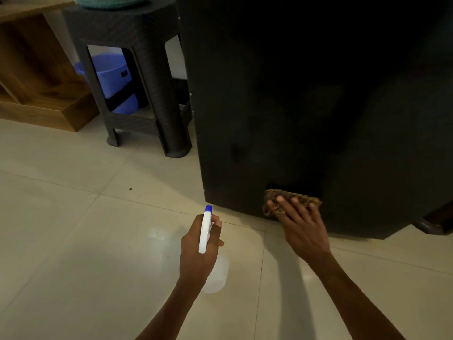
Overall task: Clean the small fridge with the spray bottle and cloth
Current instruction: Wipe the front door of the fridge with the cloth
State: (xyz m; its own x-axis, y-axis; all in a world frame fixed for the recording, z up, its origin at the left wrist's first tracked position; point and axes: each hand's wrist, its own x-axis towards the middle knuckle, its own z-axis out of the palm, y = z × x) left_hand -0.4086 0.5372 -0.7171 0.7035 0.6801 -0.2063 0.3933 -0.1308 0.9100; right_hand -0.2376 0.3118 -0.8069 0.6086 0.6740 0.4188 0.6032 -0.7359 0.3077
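The right hand [300,217] is pressing a brown cloth [274,209] flat, fingers spread, against the small fridge [306,106] near its bottom edge, probably so the whole palm drives the wipe. The left hand [201,251] is gripping the spray bottle [205,229] by its neck, just left of the fridge's lower corner, nozzle aimed towards the fridge, seemingly kept ready for another squirt. Further left of the fridge, a dark stool [137,77] is standing on the tiled floor [73,229], sheltering a blue bucket [115,82].
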